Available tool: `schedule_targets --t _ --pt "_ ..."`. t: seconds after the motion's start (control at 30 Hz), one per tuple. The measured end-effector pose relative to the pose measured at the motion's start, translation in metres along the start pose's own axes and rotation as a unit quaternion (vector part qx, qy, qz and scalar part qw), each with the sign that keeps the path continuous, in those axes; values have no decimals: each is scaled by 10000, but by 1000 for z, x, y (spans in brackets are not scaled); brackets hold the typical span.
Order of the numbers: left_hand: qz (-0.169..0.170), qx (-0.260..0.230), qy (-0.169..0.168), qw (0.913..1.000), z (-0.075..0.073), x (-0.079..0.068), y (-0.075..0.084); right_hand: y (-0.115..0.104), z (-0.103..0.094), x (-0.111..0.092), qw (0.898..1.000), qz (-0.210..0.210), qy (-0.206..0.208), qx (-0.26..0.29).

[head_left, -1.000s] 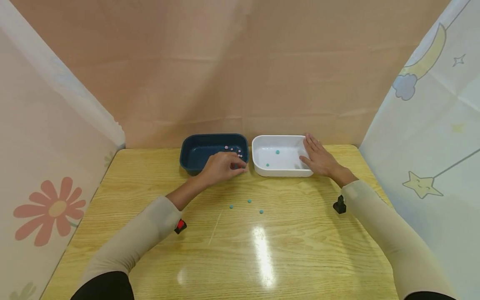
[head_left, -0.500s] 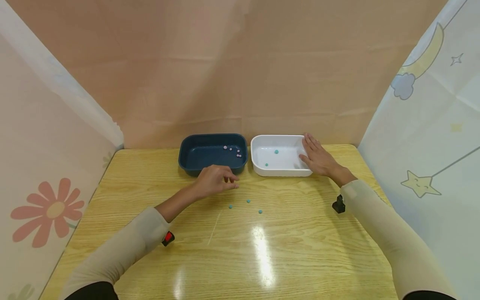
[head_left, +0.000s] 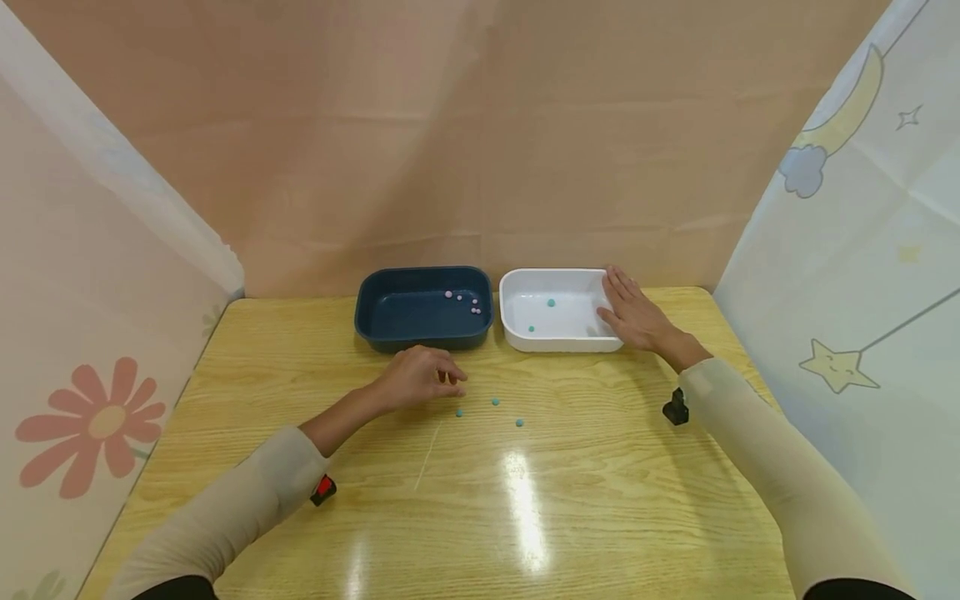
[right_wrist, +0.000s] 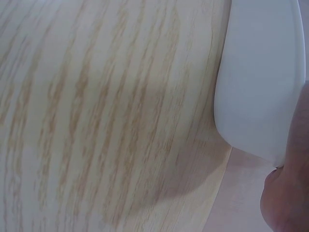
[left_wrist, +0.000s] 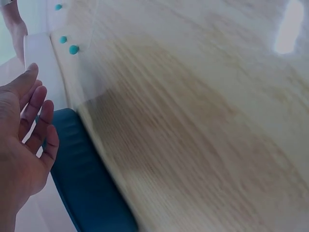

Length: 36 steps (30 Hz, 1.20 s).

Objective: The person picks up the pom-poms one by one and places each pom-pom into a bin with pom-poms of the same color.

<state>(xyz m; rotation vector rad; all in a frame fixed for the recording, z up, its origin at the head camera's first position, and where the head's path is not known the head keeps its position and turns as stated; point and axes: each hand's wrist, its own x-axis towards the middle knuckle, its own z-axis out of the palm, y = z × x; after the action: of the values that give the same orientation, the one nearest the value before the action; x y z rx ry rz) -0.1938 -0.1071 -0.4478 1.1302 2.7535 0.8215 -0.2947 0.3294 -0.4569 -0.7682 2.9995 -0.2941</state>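
Observation:
My left hand hovers over the table just in front of the dark blue tray, thumb and fingers loosely bent and apart, holding nothing. Close to its fingertips lies a small teal ball. Two more, a back teal ball and a front teal ball, lie to the right. My right hand rests on the right end of the white tray, fingers straight along the rim. Two teal balls are inside that tray. Several small pink balls sit in the blue tray's right side.
Both trays stand side by side at the back of the wooden table, close to the brown back wall. Patterned panels, with a red flower at left and a yellow star at right, flank it.
My left hand has drawn back from over the blue tray's right front edge, toward me and leftward, down near the teal balls. My right hand has stayed on the white tray.

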Motion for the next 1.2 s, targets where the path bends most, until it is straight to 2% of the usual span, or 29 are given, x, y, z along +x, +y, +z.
schedule_targets --t 0.3,0.57,0.83,1.2 --pt "204 -15 -413 9989 7 -6 -9 1 1 1 10000 36 -31 -31" --pt "473 104 -520 9975 11 -6 -12 -1 0 1 10000 53 -27 -41" --pt "310 71 -817 9961 16 -6 -12 0 1 1 10000 27 -33 -46" --pt "216 55 -855 9961 24 -5 -14 3 2 2 10000 54 -77 -32"
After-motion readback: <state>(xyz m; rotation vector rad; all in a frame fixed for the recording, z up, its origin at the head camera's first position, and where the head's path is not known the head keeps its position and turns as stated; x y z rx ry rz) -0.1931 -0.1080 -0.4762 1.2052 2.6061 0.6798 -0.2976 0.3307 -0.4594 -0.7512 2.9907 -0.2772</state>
